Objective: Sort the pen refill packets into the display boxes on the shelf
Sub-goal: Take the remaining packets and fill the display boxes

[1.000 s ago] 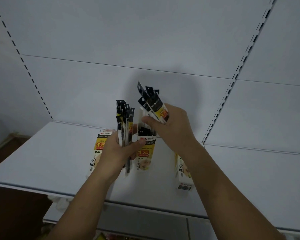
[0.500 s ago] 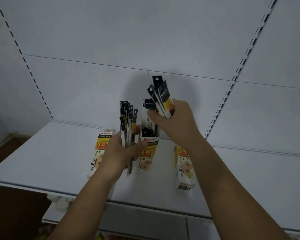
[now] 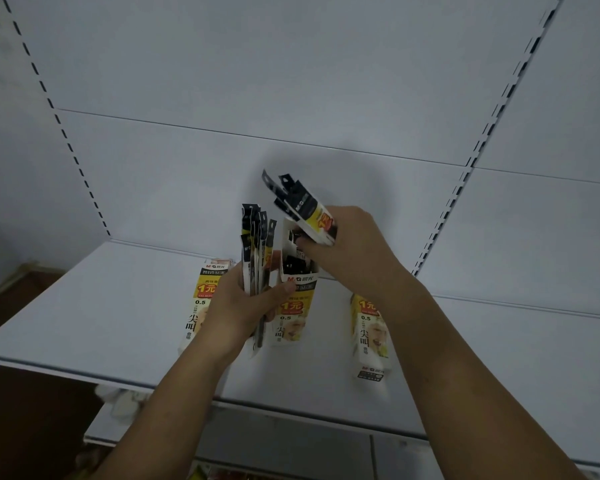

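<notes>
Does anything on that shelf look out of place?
Slightly: the right display box stands further forward and apart from the middle box and left box, so the row isn't even. Nothing looks spilled or damaged.

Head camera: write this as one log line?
left grip: holds upright packet bundle | right grip: holds tilted packets over middle box | step: not yet dropped in
</notes>
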Demonstrator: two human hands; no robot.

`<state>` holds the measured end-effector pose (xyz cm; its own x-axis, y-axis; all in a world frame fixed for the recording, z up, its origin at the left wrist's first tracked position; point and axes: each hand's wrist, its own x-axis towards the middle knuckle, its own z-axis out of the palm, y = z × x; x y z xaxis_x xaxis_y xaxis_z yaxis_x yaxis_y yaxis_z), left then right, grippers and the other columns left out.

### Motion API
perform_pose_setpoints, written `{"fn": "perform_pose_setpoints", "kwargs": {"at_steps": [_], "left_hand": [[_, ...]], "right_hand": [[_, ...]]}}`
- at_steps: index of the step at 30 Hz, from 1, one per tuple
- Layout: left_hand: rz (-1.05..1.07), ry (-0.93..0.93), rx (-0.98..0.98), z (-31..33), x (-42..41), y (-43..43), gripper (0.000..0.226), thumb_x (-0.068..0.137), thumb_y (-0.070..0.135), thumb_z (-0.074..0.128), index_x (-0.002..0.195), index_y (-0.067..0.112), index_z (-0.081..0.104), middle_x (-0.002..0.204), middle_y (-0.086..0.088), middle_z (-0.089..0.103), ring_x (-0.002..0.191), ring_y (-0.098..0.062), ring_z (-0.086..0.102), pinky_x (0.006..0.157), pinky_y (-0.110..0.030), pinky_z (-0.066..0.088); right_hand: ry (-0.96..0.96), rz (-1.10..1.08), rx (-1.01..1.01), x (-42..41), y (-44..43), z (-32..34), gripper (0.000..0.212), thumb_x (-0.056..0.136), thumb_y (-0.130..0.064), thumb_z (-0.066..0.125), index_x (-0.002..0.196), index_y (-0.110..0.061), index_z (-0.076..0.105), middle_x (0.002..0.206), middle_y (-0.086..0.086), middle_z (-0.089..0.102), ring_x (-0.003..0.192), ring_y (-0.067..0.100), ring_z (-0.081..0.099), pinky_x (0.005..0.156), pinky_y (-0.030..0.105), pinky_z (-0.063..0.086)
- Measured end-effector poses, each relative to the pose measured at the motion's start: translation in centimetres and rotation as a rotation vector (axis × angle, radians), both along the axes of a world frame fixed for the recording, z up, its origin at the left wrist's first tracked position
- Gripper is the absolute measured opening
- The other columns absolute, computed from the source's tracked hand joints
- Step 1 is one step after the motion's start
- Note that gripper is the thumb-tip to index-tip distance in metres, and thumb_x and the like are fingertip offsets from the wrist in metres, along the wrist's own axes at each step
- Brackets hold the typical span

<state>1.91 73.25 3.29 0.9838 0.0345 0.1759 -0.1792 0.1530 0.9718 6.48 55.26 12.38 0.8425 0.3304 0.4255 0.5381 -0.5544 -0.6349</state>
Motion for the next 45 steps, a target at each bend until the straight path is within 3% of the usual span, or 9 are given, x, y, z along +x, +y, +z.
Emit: {"fn": "perform_pose_setpoints", "kwargs": {"at_steps": [6,13,21,23,25,30,38,41,45], "left_hand": [[0.004,-0.024,0.017,-0.2,0.2,0.1,0.015,0.085,0.018,0.082,0.093,0.03,0.078,0.063,-0.002,0.061,0.057,-0.021,0.051,0.059,-0.038,0.046],[0.002,-0.015,0.006,-0.2,0.0,0.2,0.023,0.078,0.028,0.084,0.101,0.028,0.079,0.07,-0.005,0.067,0.06,-0.023,0.053,0.059,-0.038,0.046],[-0.001,-0.019,0.024,-0.3,0.0,0.0,0.014,0.084,0.022,0.082,0.094,0.031,0.079,0.07,-0.006,0.067,0.06,-0.024,0.055,0.058,-0.036,0.048],[0.005,-0.01,0.039,-0.5,0.1,0.1,0.013,0.086,0.019,0.082,0.097,0.024,0.078,0.071,-0.006,0.068,0.06,-0.022,0.056,0.058,-0.036,0.049],[0.016,-0.004,0.04,-0.5,0.2,0.0,0.014,0.085,0.02,0.083,0.097,0.018,0.077,0.07,-0.006,0.067,0.06,-0.022,0.057,0.058,-0.036,0.049],[0.008,-0.007,0.041,-0.3,0.0,0.0,0.028,0.08,0.025,0.083,0.101,0.01,0.072,0.067,-0.004,0.065,0.058,-0.021,0.056,0.057,-0.035,0.049],[0.027,-0.009,0.05,-0.5,0.1,0.0,0.015,0.087,0.015,0.081,0.1,0.016,0.073,0.066,-0.006,0.066,0.056,-0.021,0.056,0.057,-0.036,0.049],[0.018,-0.013,0.063,-0.5,0.1,0.1,0.014,0.087,0.016,0.081,0.098,0.018,0.073,0.069,-0.006,0.068,0.057,-0.02,0.057,0.058,-0.036,0.05],[0.019,-0.011,0.074,-0.5,0.1,0.0,0.012,0.089,0.014,0.08,0.096,0.018,0.072,0.068,-0.002,0.069,0.056,-0.017,0.059,0.058,-0.036,0.051]], "right_hand": [[0.006,-0.032,-0.347,0.3,0.0,-0.1,0.036,0.088,-0.024,0.076,0.069,-0.039,0.049,0.068,-0.013,0.059,0.06,0.002,0.059,0.057,0.026,0.043],[0.034,-0.034,-0.126,0.1,-0.7,-0.2,0.016,0.088,-0.02,0.079,0.079,-0.015,0.068,0.067,-0.005,0.066,0.061,0.008,0.064,0.051,0.017,0.044],[0.046,-0.033,-0.237,0.6,-0.5,-0.3,0.024,0.089,-0.022,0.077,0.073,-0.03,0.062,0.066,-0.009,0.064,0.056,0.006,0.062,0.051,0.021,0.047],[0.066,-0.019,-0.298,0.8,-0.2,-0.4,0.008,0.087,-0.024,0.078,0.088,-0.028,0.071,0.075,-0.011,0.067,0.063,0.004,0.065,0.059,0.028,0.055],[0.073,-0.017,-0.327,0.9,-0.1,-0.5,0.016,0.087,-0.026,0.079,0.102,-0.025,0.074,0.081,-0.011,0.068,0.068,0.003,0.065,0.06,0.028,0.054],[0.094,0.011,-0.245,0.4,-0.7,-0.2,0.024,0.086,-0.027,0.081,0.08,-0.038,0.06,0.073,-0.013,0.063,0.062,-0.004,0.061,0.053,0.013,0.042],[0.075,0.032,-0.365,0.4,-0.5,1.0,0.029,0.087,-0.025,0.08,0.07,-0.028,0.056,0.065,-0.009,0.06,0.053,0.0,0.057,0.049,0.014,0.037],[0.061,0.035,-0.491,0.7,-0.3,1.7,0.031,0.086,-0.026,0.08,0.068,-0.029,0.055,0.066,-0.009,0.06,0.053,0.002,0.056,0.049,0.016,0.036],[0.048,0.019,-0.589,1.2,0.5,1.9,0.017,0.085,-0.024,0.081,0.081,-0.017,0.066,0.076,-0.003,0.064,0.064,0.009,0.062,0.059,0.031,0.052]]}}
